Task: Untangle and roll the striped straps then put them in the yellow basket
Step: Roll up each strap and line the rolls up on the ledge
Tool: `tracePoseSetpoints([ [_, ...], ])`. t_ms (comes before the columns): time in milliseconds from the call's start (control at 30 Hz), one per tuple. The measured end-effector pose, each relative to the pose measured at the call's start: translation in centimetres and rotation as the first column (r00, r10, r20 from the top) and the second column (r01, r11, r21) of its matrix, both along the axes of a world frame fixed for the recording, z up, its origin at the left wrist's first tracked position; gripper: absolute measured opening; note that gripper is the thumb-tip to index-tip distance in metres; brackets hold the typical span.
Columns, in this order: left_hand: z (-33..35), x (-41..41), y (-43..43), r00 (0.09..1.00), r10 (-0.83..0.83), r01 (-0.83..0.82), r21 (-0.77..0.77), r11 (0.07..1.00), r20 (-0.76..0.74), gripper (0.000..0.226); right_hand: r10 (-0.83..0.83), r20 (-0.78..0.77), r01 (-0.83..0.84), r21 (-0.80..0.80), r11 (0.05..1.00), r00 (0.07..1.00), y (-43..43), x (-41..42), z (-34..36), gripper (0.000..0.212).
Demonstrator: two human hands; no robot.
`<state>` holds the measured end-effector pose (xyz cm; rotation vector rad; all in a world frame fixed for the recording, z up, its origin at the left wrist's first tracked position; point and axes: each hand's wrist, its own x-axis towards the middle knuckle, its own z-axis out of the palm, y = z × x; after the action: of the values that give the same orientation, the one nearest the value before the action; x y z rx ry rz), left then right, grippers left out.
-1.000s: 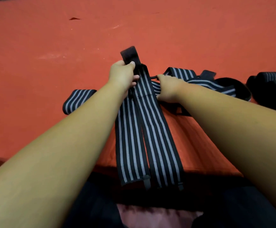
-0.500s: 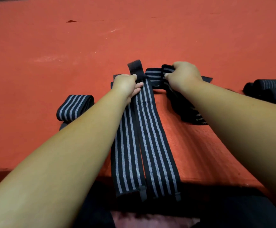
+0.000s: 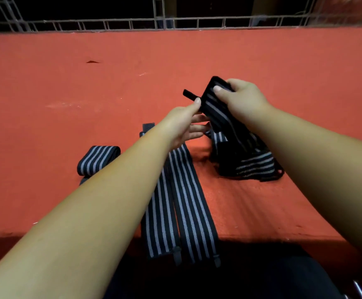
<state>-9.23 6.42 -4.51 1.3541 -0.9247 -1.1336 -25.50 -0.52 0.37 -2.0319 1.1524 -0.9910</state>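
Held strap [image 3: 221,113]: lifted above the surface, at 1 o'clock from the middle of the view. Its long axis goes from 11 o'clock, the free top end, down to 5 o'clock, where it falls into the heap.
Tab [image 3: 189,94]: plain black; it sticks out of the held strap toward 10 o'clock.
Right hand [image 3: 243,100]: grips the top end of the held strap, thumb pressed on the striped face, fingers curled behind it.
Left hand [image 3: 181,124]: thumb and forefinger pinch the held strap at the root of the tab; the other fingers are loose and spread below.
Heap [image 3: 253,164]: tangled straps on the surface at 3 o'clock; how many are in it I cannot tell.
Flat straps [image 3: 188,201]: two, side by side and touching, long axis about 12 to 6 o'clock. Their near ends hang over the near edge of the surface.
Folded strap [image 3: 99,159]: at 9 o'clock, axis from 2 to 8 o'clock, apart from the others.
Hidden: the left forearm covers the far part of the flat straps and the near end of the folded strap. The held strap is blurred.
Surface [image 3: 68,93]: red-orange, with pale scuffs and one dark mark at 11 o'clock.
Room: a grey railing [image 3: 175,20] runs along the far edge at 12 o'clock, with darkness behind it. Dark cloth [image 3: 240,277] lies below the near edge at 6 o'clock.
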Motion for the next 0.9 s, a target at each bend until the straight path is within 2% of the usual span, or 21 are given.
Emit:
tracePoseSetpoints([
  [67,2.2,-1.4,0.3,0.993,0.016,-0.026,-0.081,0.996,-0.12,0.047,0.009,-0.011,-0.009,-0.036,0.999,1.0,1.0,-0.3,1.5,0.025],
  [200,5.3,-2.7,0.6,0.968,0.064,-0.111,-0.186,0.976,-0.241,0.012,-0.039,-0.023,0.038,-0.053,0.998,0.999,2.3,-1.2,5.0,0.038],
  [333,9.2,-3.4,1.6,0.967,0.05,-0.119,-0.271,0.955,-0.251,0.014,-0.069,0.002,0.069,-0.112,0.991,0.998,3.2,-2.2,7.7,0.044],
  [433,11.9,-3.6,2.0,0.962,0.116,-0.192,-0.314,0.93,-0.246,0.016,-0.125,0.096,0.139,-0.154,0.978,0.988,3.3,-2.5,9.2,0.043],
  [500,13.5,-3.3,2.2,0.933,0.189,-0.28,-0.287,0.916,-0.305,0.015,-0.234,0.165,0.257,-0.141,0.956,0.958,2.9,-3.0,10.1,0.043],
  [600,15.4,-2.3,2.5,0.868,0.262,-0.397,-0.273,0.876,-0.421,0.015,-0.431,0.28,0.456,-0.029,0.889,0.858,1.8,-5.1,11.0,0.037],
  [667,16.2,-1.7,2.7,0.852,0.256,-0.416,-0.295,0.86,-0.457,0.019,-0.512,0.24,0.512,0.066,0.856,0.825,1.1,-6.4,11.4,0.031],
  [767,16.7,-1.9,2.8,0.87,0.193,-0.361,-0.321,0.876,-0.454,0.029,-0.446,0.031,0.438,0.14,0.888,0.895,1.2,-6.5,11.6,0.021],
  [833,16.9,-2.5,2.6,0.876,0.158,-0.329,-0.324,0.887,-0.455,0.032,-0.405,-0.162,0.424,0.113,0.898,0.9,2.3,-5.4,11.2,0.045],
  [867,16.9,-3.0,2.5,0.873,0.148,-0.32,-0.315,0.894,-0.465,0.032,-0.345,-0.222,0.376,0.114,0.92,0.912,3.3,-4.7,10.9,0.059],
  [900,17.0,-3.4,2.4,0.872,0.139,-0.309,-0.309,0.9,-0.469,0.033,-0.24,-0.241,0.278,0.135,0.951,0.94,4.3,-3.9,10.5,0.064],
])
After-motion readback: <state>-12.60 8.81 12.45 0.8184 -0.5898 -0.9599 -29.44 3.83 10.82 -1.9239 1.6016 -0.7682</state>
